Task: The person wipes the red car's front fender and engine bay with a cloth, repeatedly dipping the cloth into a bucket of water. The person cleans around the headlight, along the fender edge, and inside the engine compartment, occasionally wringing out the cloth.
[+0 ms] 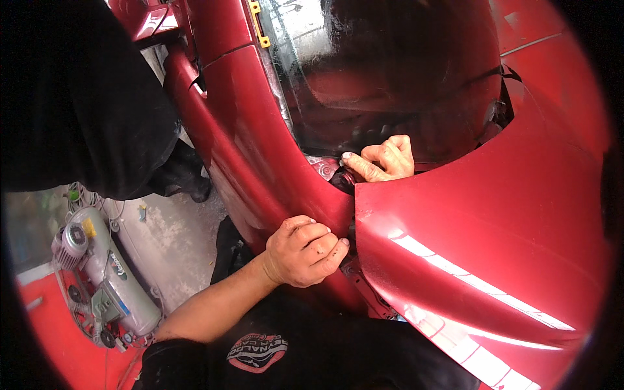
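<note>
My left hand (307, 252) is curled at the edge of a glossy red fender (244, 156), beside the narrow gap along the hood. Its fingers are bent and closed; whatever may lie under them is hidden. Past the hood's corner, my right hand (385, 160) comes up from beneath the red hood (481, 227), which covers its wrist and forearm. The index finger points left while the others are folded. Its tip is by a small dark part (344, 179) at the base of the windshield (390, 84). I cannot make out what these fingers pinch.
Down at the left, a grey air compressor (123, 279) with hoses stands on the floor (182, 240). A person in dark clothing (97, 110) is close to the car's left side. A yellow bracket (260, 26) sits along the windshield's left edge.
</note>
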Demonstrator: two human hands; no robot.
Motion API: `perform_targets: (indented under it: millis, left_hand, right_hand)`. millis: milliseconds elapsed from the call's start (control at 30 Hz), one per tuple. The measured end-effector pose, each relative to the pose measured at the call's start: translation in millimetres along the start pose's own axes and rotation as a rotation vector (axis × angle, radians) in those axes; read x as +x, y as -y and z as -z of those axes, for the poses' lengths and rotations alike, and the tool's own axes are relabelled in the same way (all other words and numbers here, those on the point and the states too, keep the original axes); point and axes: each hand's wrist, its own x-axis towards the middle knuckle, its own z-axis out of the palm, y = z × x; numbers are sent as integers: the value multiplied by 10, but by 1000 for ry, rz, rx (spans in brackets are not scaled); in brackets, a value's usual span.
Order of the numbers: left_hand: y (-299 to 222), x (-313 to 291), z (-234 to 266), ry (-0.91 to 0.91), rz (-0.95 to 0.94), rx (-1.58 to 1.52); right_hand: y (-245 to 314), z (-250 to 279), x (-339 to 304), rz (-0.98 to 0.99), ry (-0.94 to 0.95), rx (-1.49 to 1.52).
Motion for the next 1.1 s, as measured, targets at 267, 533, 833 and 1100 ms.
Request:
perform_targets:
  millis: [267,533,833,1100]
  left_hand:
    - [9,-6,-5,2,0,6]
    - [-2,-7,34,-19,15,-13]
    - [31,-55,33,-48,22,-43]
    - [22,-53,19,-28,11,-35]
  right_hand:
    - [-6,112,16,32,170,-69]
    - [155,268,-6,-16,240,-218]
    - [190,492,-98,-34,355,-341]
    - [110,294,-108,-39,204,-186]
